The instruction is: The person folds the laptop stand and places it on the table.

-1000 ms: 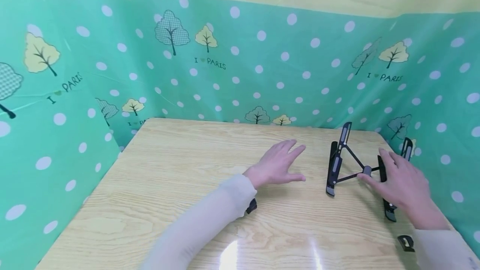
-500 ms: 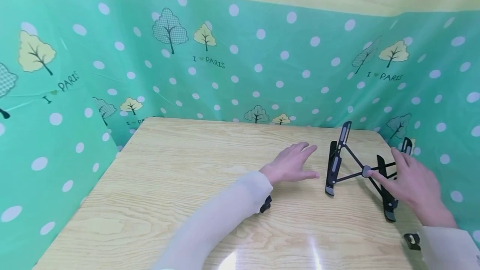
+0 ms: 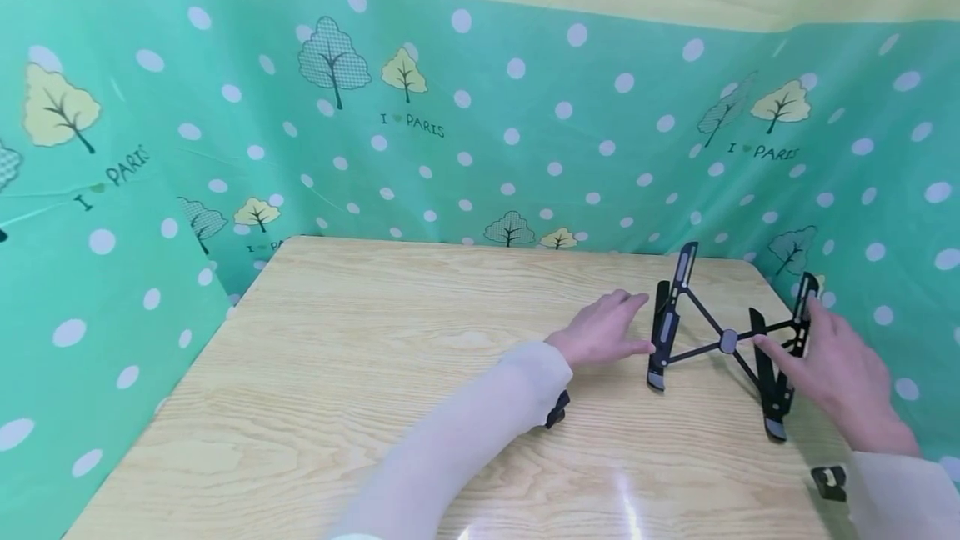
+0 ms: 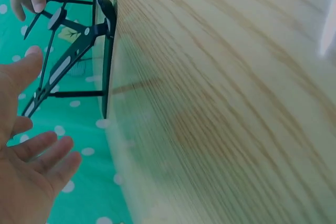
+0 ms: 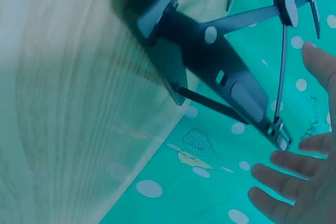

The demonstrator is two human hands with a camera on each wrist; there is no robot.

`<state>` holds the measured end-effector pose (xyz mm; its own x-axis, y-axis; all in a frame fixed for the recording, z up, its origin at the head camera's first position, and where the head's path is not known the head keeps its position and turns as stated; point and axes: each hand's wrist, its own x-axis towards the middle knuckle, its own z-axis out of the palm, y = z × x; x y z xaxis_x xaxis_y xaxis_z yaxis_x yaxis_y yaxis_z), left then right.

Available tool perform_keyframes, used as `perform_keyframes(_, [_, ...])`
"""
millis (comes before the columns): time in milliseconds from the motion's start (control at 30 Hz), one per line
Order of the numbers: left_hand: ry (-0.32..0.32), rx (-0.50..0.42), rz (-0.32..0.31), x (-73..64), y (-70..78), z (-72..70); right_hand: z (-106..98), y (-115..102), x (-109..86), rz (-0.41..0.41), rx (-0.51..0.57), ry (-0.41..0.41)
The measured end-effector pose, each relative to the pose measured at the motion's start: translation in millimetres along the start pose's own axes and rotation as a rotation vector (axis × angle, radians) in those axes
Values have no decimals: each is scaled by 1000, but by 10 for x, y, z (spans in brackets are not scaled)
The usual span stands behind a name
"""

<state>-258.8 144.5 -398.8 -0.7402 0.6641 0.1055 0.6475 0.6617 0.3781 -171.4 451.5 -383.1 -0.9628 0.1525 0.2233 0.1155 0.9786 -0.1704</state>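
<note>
A black folding laptop stand [image 3: 728,342] stands unfolded at the right of the table, its crossed bars meeting at a round grey hub. My left hand [image 3: 603,327] is beside the stand's left leg, fingers spread, with fingertips right at it in the head view. At the other side, my right hand [image 3: 843,373] has its fingers apart around the upper end of the right leg; the thumb reaches toward the crossed bars. In the right wrist view, the relaxed fingers [image 5: 283,179] lie close to the leg's tip. Neither hand grips the stand.
The wood-grain table [image 3: 337,382] extends to the left and front. A green dotted cloth [image 3: 420,182] with printed trees hangs behind and along both sides, close to the right hand. Small black devices [image 3: 557,409] show at both wrists.
My left hand has moved right, up to the stand's left leg. The right hand has shifted slightly right, off the hub toward the right leg. The stand keeps its place.
</note>
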Motion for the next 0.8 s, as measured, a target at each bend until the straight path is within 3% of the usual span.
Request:
perform_keyframes(367, [-15, -25, -68, 211, 174, 175, 23, 136, 23, 43, 81, -84])
perform_keyframes(567, [4, -103, -110, 275, 215, 250, 47, 135, 26, 41, 117, -106])
perform_keyframes(800, [15, -213, -77, 342, 246, 325, 27, 129, 14, 57, 132, -114])
